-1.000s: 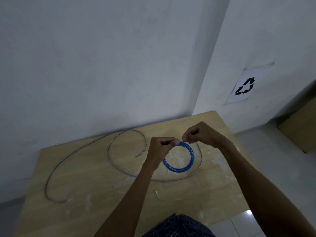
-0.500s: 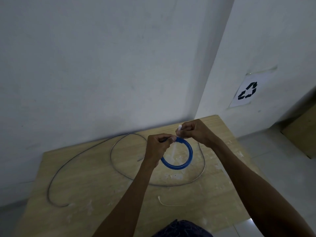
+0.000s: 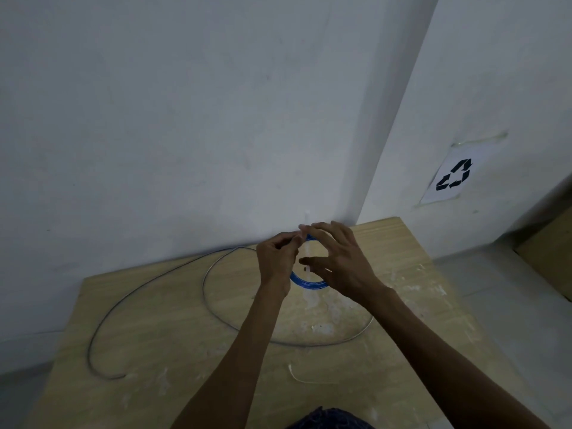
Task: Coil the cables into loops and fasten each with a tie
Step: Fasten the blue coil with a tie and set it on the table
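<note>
A small blue cable coil [image 3: 307, 285] is held upright above the wooden table [image 3: 154, 335]. My left hand [image 3: 278, 258] pinches the coil's top, where a thin white tie [image 3: 306, 217] sticks up and also runs down through the loop. My right hand [image 3: 339, 263] is beside it with fingers spread. Its index tip touches the coil's top next to my left fingertips, and its thumb is apart below. A long grey cable [image 3: 203, 283] lies uncoiled in wide curves on the table.
A spare white tie [image 3: 306, 379] lies near the table's front edge. White walls meet in a corner just behind the table. A recycling sign [image 3: 452, 178] is taped to the right wall, and a brown box [image 3: 551, 252] stands on the floor.
Both hands have moved up and away from me with the blue coil. My right hand has gone from a pinch to spread fingers, and the tie's end now stands above the coil.
</note>
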Motion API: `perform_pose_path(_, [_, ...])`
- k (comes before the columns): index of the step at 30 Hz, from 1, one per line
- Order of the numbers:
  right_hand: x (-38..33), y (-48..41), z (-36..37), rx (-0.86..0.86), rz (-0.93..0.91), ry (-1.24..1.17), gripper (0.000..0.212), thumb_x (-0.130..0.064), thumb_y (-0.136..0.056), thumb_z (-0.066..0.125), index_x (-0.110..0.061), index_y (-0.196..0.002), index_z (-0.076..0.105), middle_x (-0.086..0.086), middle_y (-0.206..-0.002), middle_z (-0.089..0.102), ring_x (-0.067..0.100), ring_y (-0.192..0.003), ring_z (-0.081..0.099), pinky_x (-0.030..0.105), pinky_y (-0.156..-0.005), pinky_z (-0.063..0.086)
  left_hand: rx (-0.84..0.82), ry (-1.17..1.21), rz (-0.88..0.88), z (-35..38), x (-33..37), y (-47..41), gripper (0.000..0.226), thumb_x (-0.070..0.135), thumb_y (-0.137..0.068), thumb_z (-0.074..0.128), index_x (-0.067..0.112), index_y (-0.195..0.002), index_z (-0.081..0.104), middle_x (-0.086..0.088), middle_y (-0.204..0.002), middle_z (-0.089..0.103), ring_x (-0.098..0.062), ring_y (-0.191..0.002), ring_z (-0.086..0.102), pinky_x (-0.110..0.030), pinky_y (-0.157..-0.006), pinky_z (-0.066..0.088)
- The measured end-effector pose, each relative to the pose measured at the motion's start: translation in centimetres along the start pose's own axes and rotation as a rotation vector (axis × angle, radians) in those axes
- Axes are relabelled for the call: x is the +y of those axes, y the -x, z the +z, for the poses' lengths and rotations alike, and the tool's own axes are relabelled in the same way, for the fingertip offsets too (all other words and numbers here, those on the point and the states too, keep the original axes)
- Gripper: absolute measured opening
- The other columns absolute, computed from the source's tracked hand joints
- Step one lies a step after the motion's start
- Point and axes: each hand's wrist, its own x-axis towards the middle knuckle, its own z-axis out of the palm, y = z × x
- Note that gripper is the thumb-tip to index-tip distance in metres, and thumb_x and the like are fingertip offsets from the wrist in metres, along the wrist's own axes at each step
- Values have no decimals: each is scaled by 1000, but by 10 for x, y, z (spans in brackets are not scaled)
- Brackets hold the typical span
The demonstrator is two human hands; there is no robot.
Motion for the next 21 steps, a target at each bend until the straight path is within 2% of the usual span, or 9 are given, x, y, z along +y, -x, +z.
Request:
perform_pose_path(1, [0,2,1,44,-13,-23,7,-31,-85,79,-29,-90,83,8,-141,63,29,-129,53,50,-105,44,-9,27,-25,0,3,1,8,11,-89,77,16,-87,82,1,-70,73,-4,-54,56,-20,-52,46])
perform_pose_path(4, [1,6,2,163,45,-156,14,-28,-93,71,-21,-98,83,1,-125,72,25,-117,62,43,-101,46,-32,166,-144,-3,9,1,10,-1,-88,73,6,-89,80,-1,-68,71,-7,-51,48,-19,-50,38])
perform_pose_path(7, [-8,2,-3,245,278,-378,15,-22,-92,72,-13,-100,81,-1,-99,78,21,-99,67,43,-85,53,-23,263,-229,-2,8,3,9,-2,-87,73,-4,-95,77,2,-59,65,-6,-47,38,-16,-44,33])
perform_pose_path(9, [-13,-2,-8,285,415,-550,11,-15,-91,75,-10,-99,81,1,-91,77,22,-91,68,46,-77,55,3,277,-246,3,7,6,12,-3,-88,70,-7,-98,75,2,-57,62,-5,-45,37,-16,-42,32])
perform_pose_path(11, [-18,-5,-12,305,518,-678,13,-13,-90,77,-11,-102,80,0,-90,78,18,-89,70,42,-79,57,29,274,-254,8,7,11,11,-5,-88,69,-5,-96,76,1,-56,60,-5,-44,37,-16,-42,33])
perform_pose_path(13, [-22,-7,-15,317,591,-740,16,-15,-89,79,-13,-105,78,-1,-85,79,14,-84,75,32,-85,59,62,265,-274,10,8,13,10,-6,-87,69,-2,-90,77,0,-55,59,-6,-45,40,-16,-43,35])
perform_pose_path(16, [-24,-11,-18,305,640,-799,8,-14,-92,75,-9,-95,80,0,-81,79,12,-78,76,29,-82,59,60,276,-275,9,7,12,9,-5,-88,70,-6,-94,76,-7,-66,61,-7,-44,37,-17,-42,33])
perform_pose_path(19, [-23,-15,-23,284,704,-914,18,-17,-97,68,-8,-89,81,1,-83,80,14,-85,76,26,-87,57,89,290,-257,8,8,13,8,-2,-88,72,-1,-94,77,-10,-77,66,-5,-42,36,-17,-42,33])
perform_pose_path(21, [-26,-17,-26,270,750,-957,17,-19,-98,68,-13,-91,82,-1,-89,81,14,-93,76,25,-91,56,102,304,-258,8,8,15,9,-2,-87,73,3,-92,78,-9,-79,70,-6,-45,38,-16,-43,34])
